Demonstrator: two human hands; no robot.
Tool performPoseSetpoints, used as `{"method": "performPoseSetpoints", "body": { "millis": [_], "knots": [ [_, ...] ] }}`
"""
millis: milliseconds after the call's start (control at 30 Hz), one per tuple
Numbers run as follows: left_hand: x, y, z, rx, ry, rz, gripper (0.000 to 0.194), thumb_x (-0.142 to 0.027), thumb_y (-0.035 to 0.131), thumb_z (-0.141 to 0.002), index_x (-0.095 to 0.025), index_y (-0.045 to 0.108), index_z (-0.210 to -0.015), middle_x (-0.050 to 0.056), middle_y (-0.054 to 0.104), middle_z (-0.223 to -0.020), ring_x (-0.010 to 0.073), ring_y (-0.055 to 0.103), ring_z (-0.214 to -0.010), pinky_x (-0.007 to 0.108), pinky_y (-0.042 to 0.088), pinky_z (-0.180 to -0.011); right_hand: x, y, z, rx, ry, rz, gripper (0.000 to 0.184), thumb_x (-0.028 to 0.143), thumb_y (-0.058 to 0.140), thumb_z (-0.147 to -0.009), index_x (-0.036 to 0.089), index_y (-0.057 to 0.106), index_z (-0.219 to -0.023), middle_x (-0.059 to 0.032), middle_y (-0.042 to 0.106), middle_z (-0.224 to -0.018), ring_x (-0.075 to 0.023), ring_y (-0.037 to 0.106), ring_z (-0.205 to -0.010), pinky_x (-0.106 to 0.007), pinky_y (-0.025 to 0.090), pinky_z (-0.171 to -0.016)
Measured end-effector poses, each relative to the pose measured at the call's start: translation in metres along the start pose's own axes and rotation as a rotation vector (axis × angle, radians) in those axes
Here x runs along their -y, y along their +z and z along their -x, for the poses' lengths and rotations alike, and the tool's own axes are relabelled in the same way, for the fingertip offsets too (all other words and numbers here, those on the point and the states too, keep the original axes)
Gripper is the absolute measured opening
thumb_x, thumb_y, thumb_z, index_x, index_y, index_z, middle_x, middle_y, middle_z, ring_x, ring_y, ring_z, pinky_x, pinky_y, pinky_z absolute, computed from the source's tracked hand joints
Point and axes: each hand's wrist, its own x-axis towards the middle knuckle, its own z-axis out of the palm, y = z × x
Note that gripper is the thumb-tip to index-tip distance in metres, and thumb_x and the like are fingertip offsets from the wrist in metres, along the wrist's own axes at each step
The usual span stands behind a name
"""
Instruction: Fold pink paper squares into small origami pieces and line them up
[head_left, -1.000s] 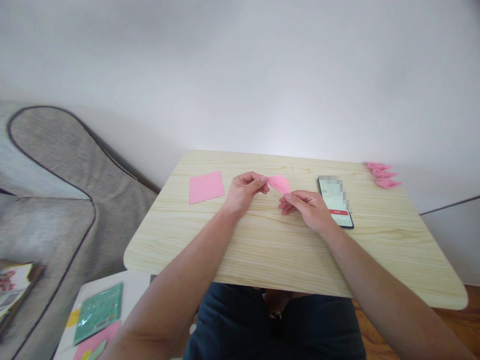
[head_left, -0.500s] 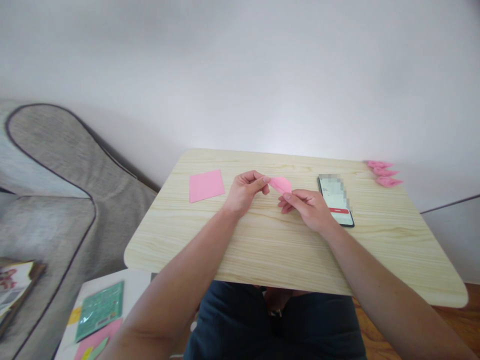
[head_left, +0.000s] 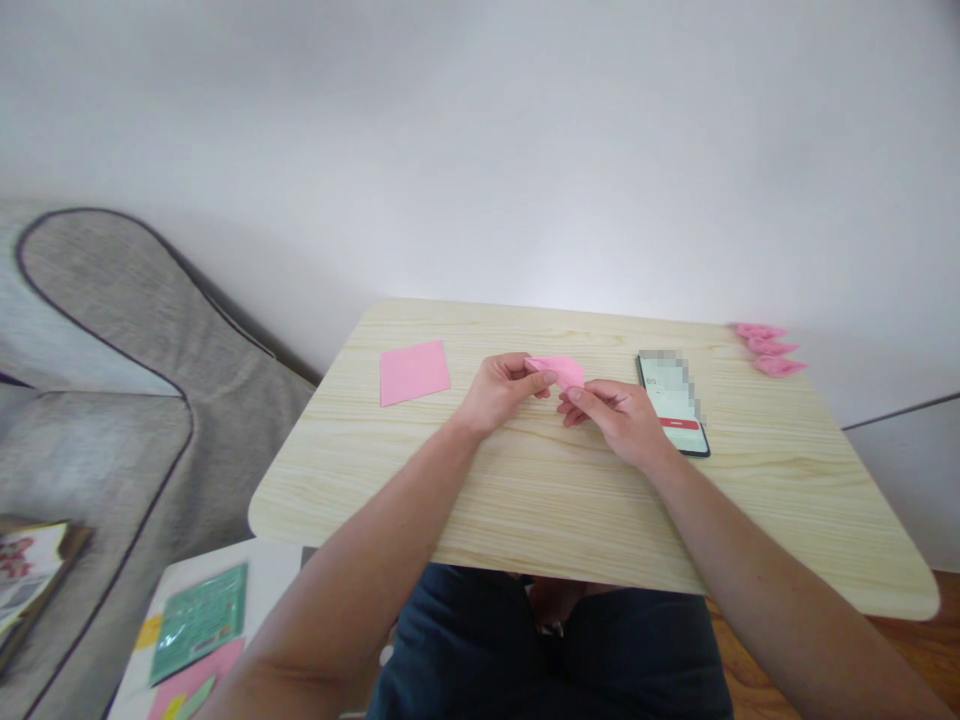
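Observation:
A small folded pink paper (head_left: 564,371) is held just above the light wooden table (head_left: 570,500), near its middle. My left hand (head_left: 501,391) pinches the paper's left end between thumb and fingers. My right hand (head_left: 615,418) grips its right lower edge with closed fingers. A flat pink paper square (head_left: 414,372) lies on the table to the left of my left hand.
A phone (head_left: 673,402) with a lit screen lies right of my right hand. Three folded pink paper pieces (head_left: 769,348) sit at the far right corner. A grey sofa (head_left: 97,400) stands left; a low white surface with green and pink sheets (head_left: 196,622) is at lower left.
My left hand has shifted slightly right and closer to my right hand, and its fingers have moved further over the pink paper. The paper now looks shorter between the hands.

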Motion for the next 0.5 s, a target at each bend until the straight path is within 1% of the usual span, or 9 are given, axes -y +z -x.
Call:
{"method": "performPoseSetpoints", "body": {
  "millis": [67, 133, 167, 233, 333, 400, 500],
  "knots": [
    [-0.0009, 0.0007, 0.0004, 0.023, 0.006, 0.010, 0.033, -0.047, 0.085, -0.079, -0.015, 0.076, -0.076, 0.004, 0.069, -0.072, 0.0141, 0.060, -0.070, 0.028, 0.046, -0.069, 0.0008, 0.0016, -0.0003, -0.051, -0.023, -0.044, 0.036, 0.056, 0.071, -0.092, 0.022, 0.079, -0.099, -0.0060, 0.080, -0.091, -0.0210, 0.074, -0.079, -0.035, 0.060, -0.076],
    [-0.0017, 0.0017, 0.0009, 0.046, 0.008, -0.004, 0.034, -0.047, 0.084, -0.079, -0.015, 0.076, -0.076, 0.004, 0.070, -0.073, 0.0141, 0.060, -0.070, 0.027, 0.045, -0.068, 0.0006, 0.0025, -0.0009, -0.129, -0.063, -0.066, 0.035, 0.055, 0.075, -0.090, 0.023, 0.078, -0.105, -0.0050, 0.080, -0.092, -0.0205, 0.073, -0.079, -0.034, 0.059, -0.075],
    [-0.0020, 0.0023, 0.0011, 0.056, 0.005, -0.016, 0.034, -0.047, 0.084, -0.079, -0.015, 0.076, -0.076, 0.004, 0.070, -0.073, 0.0141, 0.060, -0.069, 0.027, 0.045, -0.068, 0.0001, 0.0025, -0.0012, -0.166, -0.083, -0.060, 0.034, 0.054, 0.075, -0.089, 0.024, 0.078, -0.104, -0.0044, 0.080, -0.091, -0.0203, 0.072, -0.077, -0.034, 0.058, -0.073],
    [-0.0026, 0.0033, 0.0017, 0.079, -0.006, -0.030, 0.034, -0.047, 0.085, -0.078, -0.015, 0.075, -0.073, 0.004, 0.070, -0.071, 0.0135, 0.059, -0.067, 0.027, 0.044, -0.066, -0.0013, 0.0015, -0.0015, -0.209, -0.110, -0.011, 0.031, 0.053, 0.075, -0.089, 0.023, 0.078, -0.095, -0.0039, 0.078, -0.086, -0.0194, 0.069, -0.074, -0.033, 0.055, -0.070],
    [-0.0037, 0.0045, 0.0023, 0.103, -0.027, -0.024, 0.034, -0.046, 0.086, -0.077, -0.015, 0.074, -0.071, 0.004, 0.069, -0.068, 0.0130, 0.057, -0.064, 0.027, 0.042, -0.064, -0.0034, -0.0010, -0.0014, -0.221, -0.121, 0.084, 0.032, 0.053, 0.073, -0.091, 0.022, 0.077, -0.083, -0.0036, 0.076, -0.080, -0.0181, 0.064, -0.070, -0.032, 0.049, -0.066],
    [-0.0046, 0.0048, 0.0027, 0.101, -0.035, -0.026, 0.035, -0.048, 0.085, -0.077, -0.015, 0.074, -0.070, 0.004, 0.069, -0.068, 0.0132, 0.057, -0.064, 0.027, 0.042, -0.064, -0.0042, -0.0021, -0.0014, -0.229, -0.118, 0.119, 0.033, 0.053, 0.072, -0.091, 0.022, 0.076, -0.081, -0.0037, 0.075, -0.078, -0.0182, 0.063, -0.069, -0.032, 0.048, -0.065],
    [-0.0062, 0.0048, 0.0029, 0.102, -0.022, -0.037, 0.038, -0.051, 0.080, -0.082, -0.015, 0.074, -0.070, 0.004, 0.069, -0.069, 0.0139, 0.058, -0.066, 0.028, 0.043, -0.067, -0.0043, -0.0025, -0.0018, -0.234, -0.100, 0.102, 0.034, 0.054, 0.072, -0.091, 0.022, 0.077, -0.081, -0.0041, 0.076, -0.078, -0.0191, 0.064, -0.069, -0.032, 0.049, -0.065]
  ]
}}
